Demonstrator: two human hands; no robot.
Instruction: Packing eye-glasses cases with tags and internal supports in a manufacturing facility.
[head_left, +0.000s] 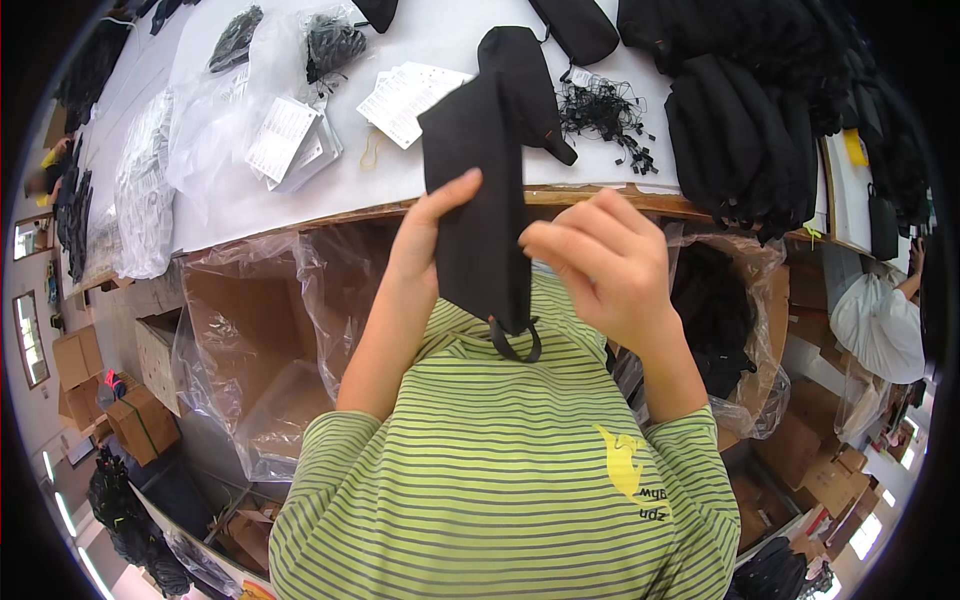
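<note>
A flat black fabric pouch (478, 215) is held upright in front of my chest, a small strap loop hanging from its lower end. My left hand (430, 225) is closed on its left side, thumb across the front and the other fingers hidden behind. At the pouch's right edge, my right hand (605, 260) is closed with the fingers curled and their tips touching or very close to the fabric. Whatever those fingertips pinch, if anything, is too small to make out. Just beyond lies another black pouch (530, 85) on the white table (215, 215).
Printed white cards (405, 100), more cards (290, 140) and a heap of small black cords (605, 115) lie on the table. Black fabric pieces (740, 140) are piled at right. Below the edge stand a plastic-lined carton (245, 330) and another lined carton (765, 340) with black goods.
</note>
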